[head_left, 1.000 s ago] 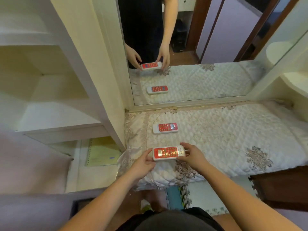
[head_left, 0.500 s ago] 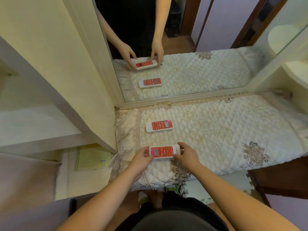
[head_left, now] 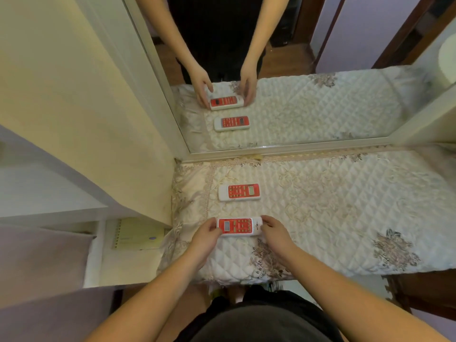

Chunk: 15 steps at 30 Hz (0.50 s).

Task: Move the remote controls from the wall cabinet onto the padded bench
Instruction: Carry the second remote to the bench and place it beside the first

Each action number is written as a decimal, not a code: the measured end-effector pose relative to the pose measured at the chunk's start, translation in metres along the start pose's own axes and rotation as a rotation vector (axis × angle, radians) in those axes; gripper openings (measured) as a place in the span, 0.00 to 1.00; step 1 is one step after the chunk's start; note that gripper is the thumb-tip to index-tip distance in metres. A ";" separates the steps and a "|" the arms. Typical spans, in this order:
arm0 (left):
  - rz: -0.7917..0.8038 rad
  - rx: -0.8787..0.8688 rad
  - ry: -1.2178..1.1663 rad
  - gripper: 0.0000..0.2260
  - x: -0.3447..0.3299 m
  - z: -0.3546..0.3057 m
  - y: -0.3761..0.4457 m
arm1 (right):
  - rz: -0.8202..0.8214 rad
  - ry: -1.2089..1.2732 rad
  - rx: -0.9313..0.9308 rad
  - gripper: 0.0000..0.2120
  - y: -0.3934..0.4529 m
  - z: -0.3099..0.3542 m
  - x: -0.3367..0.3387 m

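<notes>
Two white remote controls with red faces lie on the quilted padded bench (head_left: 333, 206). The far remote (head_left: 239, 192) rests alone near the bench's left end. The near remote (head_left: 238, 226) lies flat on the padding close to the front edge. My left hand (head_left: 206, 234) pinches its left end and my right hand (head_left: 276, 233) holds its right end. The wall cabinet (head_left: 49, 208) stands to the left, with its shelf surface out of clear view.
A large mirror (head_left: 296, 70) behind the bench reflects both remotes and a person's arms. A yellow spiral notebook (head_left: 138, 234) lies on a low shelf left of the bench. A dark wooden piece (head_left: 424, 292) sits at the lower right.
Both hands have lowered the near remote from just above the bench front down onto the padding. The view has tilted down and to the right, away from the cabinet shelves.
</notes>
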State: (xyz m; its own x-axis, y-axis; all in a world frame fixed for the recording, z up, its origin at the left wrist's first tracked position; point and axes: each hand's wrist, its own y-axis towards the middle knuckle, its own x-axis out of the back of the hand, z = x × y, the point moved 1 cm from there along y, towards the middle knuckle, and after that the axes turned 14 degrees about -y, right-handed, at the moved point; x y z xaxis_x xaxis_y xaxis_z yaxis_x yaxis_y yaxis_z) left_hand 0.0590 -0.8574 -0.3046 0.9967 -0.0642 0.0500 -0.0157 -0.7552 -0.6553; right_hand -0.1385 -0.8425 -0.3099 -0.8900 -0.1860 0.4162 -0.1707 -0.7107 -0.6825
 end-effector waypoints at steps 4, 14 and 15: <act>-0.036 0.013 0.115 0.24 0.006 0.000 0.000 | 0.003 0.041 0.005 0.20 0.000 0.001 0.001; 0.010 0.007 -0.007 0.33 0.010 0.002 -0.014 | 0.005 0.101 -0.021 0.20 -0.006 -0.009 0.005; 0.010 0.010 -0.021 0.34 0.010 0.002 -0.015 | 0.009 0.101 -0.020 0.20 -0.007 -0.009 0.007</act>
State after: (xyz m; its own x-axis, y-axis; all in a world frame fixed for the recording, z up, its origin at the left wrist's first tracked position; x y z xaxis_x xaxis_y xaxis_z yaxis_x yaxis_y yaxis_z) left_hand 0.0691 -0.8457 -0.2957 0.9980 -0.0579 0.0272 -0.0253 -0.7480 -0.6632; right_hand -0.1472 -0.8326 -0.3081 -0.9293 -0.1224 0.3484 -0.1702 -0.6953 -0.6983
